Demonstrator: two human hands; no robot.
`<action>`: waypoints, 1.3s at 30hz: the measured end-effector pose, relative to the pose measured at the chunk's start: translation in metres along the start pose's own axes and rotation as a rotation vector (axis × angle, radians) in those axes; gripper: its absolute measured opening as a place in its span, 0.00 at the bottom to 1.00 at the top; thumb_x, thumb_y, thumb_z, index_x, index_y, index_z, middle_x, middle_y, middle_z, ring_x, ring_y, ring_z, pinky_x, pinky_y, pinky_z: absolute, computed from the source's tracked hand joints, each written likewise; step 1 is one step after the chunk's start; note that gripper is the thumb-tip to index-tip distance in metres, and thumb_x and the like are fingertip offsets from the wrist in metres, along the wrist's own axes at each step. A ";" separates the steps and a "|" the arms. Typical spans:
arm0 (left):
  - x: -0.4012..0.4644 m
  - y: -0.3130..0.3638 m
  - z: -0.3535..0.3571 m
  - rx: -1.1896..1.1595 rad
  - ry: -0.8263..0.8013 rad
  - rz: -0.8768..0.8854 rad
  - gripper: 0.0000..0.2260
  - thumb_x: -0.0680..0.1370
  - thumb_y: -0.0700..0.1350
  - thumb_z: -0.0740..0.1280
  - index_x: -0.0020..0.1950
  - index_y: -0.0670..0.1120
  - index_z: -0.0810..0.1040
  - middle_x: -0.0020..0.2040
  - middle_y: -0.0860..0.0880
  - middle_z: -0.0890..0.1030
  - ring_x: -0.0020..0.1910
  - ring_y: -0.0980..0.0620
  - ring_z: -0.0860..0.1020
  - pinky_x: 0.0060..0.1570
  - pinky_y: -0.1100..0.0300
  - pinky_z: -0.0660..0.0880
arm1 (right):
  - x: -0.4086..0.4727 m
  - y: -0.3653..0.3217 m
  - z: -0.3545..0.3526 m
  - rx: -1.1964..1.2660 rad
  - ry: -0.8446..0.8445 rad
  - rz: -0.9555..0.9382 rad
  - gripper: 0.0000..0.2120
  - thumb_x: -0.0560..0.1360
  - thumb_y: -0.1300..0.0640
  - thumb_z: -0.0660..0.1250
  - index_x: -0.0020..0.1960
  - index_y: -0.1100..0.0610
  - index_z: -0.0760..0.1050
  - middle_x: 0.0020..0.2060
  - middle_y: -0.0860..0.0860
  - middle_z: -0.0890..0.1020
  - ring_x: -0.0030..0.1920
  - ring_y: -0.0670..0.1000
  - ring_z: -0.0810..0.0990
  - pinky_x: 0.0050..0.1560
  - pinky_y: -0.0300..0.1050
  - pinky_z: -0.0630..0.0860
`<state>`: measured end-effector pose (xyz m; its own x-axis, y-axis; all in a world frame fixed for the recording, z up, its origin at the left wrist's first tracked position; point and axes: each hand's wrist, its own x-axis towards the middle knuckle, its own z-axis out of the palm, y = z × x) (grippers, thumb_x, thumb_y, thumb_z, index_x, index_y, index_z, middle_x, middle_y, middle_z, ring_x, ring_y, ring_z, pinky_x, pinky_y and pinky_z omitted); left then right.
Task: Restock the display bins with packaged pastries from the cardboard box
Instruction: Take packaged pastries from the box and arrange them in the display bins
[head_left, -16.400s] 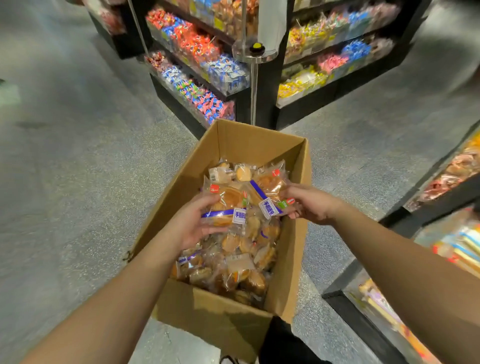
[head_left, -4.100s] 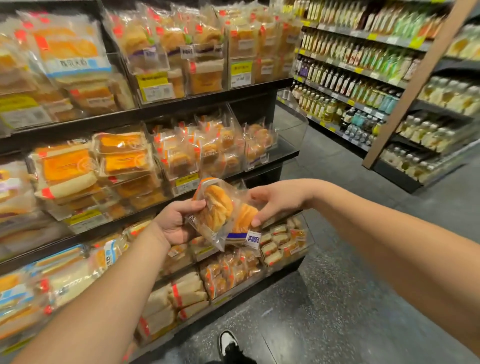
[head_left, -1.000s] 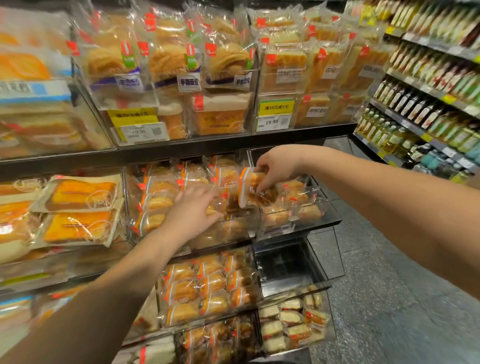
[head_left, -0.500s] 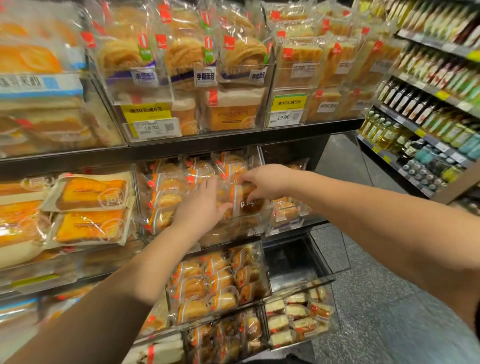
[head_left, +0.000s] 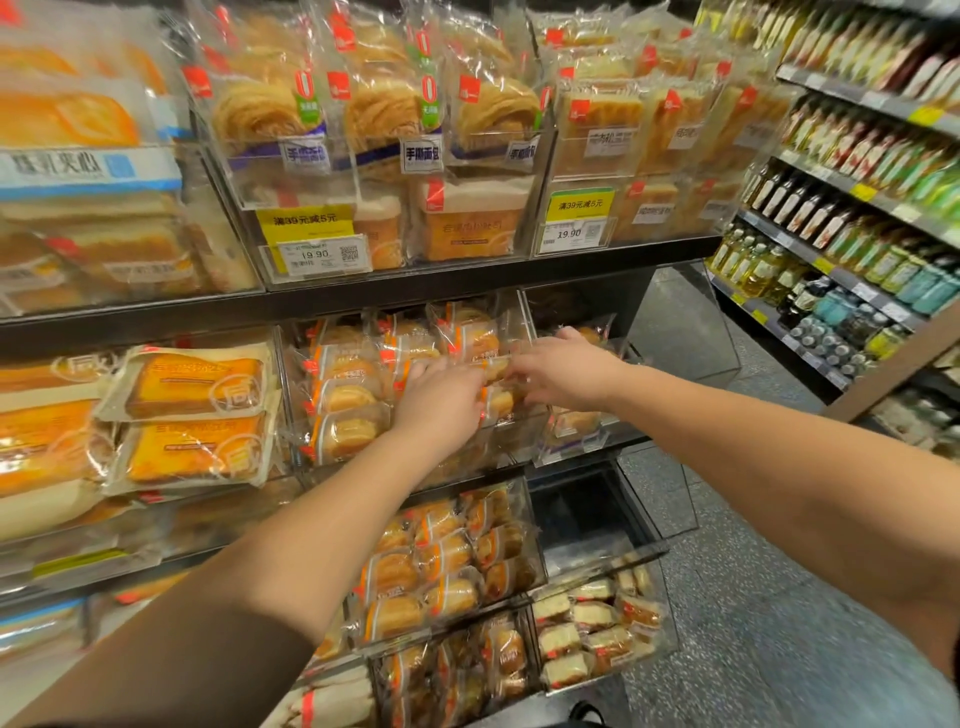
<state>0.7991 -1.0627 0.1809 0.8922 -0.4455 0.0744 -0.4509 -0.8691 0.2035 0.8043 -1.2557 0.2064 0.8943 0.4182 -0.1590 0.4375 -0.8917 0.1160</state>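
While both arms reached forward into the middle shelf, the left hand (head_left: 441, 397) and right hand (head_left: 563, 371) met over a clear display bin (head_left: 519, 436) near the centre of the head view. Between them lay a small packaged pastry (head_left: 496, 400) in an orange-marked wrapper, resting at the bin's right end among other wrapped buns (head_left: 343, 410). The left hand's grip lay with fingers stretched toward the pastry, touching the packets; whether it pinched one could not be told. The right hand's grip had fingers bent down onto the packets at about 3 o'clock from the pastry, but a firm hold could not be made out either, since motion blur softened both hands. At 12 o'clock, the upper shelf carried larger bread bags (head_left: 374, 124) and a yellow price tag (head_left: 306, 239). Toward 9 o'clock sat flat orange cake packs (head_left: 197, 384). At 6 o'clock, lower bins (head_left: 452, 566) held more rolls. At 2 o'clock, bottles (head_left: 831, 218) lined another shelf.
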 end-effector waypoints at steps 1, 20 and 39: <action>0.000 0.001 0.001 0.008 0.009 -0.007 0.07 0.80 0.46 0.64 0.57 0.51 0.77 0.58 0.51 0.79 0.63 0.47 0.70 0.69 0.50 0.62 | -0.002 0.001 0.000 0.004 0.014 0.010 0.17 0.80 0.48 0.64 0.67 0.47 0.73 0.63 0.46 0.78 0.66 0.52 0.72 0.67 0.54 0.60; -0.007 0.009 -0.020 0.200 0.085 0.013 0.14 0.80 0.41 0.63 0.66 0.47 0.74 0.64 0.48 0.76 0.66 0.46 0.70 0.67 0.50 0.65 | -0.015 -0.017 0.006 -0.279 0.157 0.196 0.20 0.79 0.54 0.67 0.70 0.51 0.70 0.65 0.51 0.74 0.66 0.56 0.69 0.65 0.53 0.65; -0.344 -0.024 -0.009 -0.433 0.096 -0.506 0.14 0.79 0.49 0.66 0.62 0.46 0.79 0.61 0.42 0.80 0.61 0.40 0.77 0.59 0.50 0.74 | -0.189 -0.242 0.022 0.604 0.007 0.189 0.19 0.81 0.48 0.63 0.69 0.53 0.73 0.63 0.51 0.79 0.58 0.50 0.77 0.55 0.43 0.74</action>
<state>0.5031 -0.8869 0.1590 0.9982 0.0323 -0.0508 0.0565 -0.7919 0.6081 0.5275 -1.1232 0.1868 0.9526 0.2432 -0.1829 0.1440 -0.8897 -0.4332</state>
